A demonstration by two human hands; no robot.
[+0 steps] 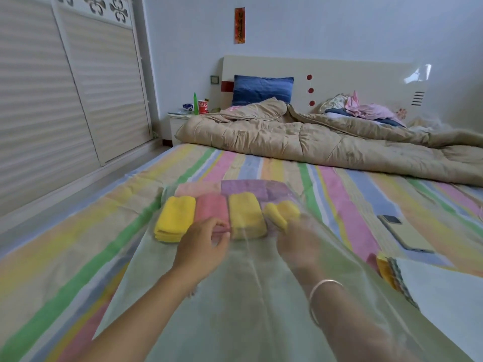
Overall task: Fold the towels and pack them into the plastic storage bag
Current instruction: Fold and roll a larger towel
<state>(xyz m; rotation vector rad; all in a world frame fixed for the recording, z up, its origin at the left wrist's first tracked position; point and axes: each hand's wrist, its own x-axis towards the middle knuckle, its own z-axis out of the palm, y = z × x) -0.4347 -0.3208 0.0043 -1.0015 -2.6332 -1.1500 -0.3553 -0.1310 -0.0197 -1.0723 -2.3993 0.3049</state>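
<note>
Clear plastic storage bag (235, 296), flat on striped bed sheet (65, 257); folded yellow, pink and purple towels (245, 215) rowed at its far end. Left hand (206, 244): fingers curled round pink folded towel's (211, 207) near end; right hand (295, 239): inside bag by small yellow towel (282, 211), grasp untellable through blurred film. Best practice: seat towels snug, edges aligned, folds flat

Storage bag (248, 296): thin clear plastic film, smooth and glossy, slightly hazy. Towels (175, 218): plush pile cloth, matt. Bed sheet (65, 257): flat woven cloth, matt, lightly creased. Quilt (287, 137): crinkled cloth with a faint sheen. Headboard (366, 77): smooth high-gloss panel. Bangle (324, 286): polished, metallic in appearance.
</note>
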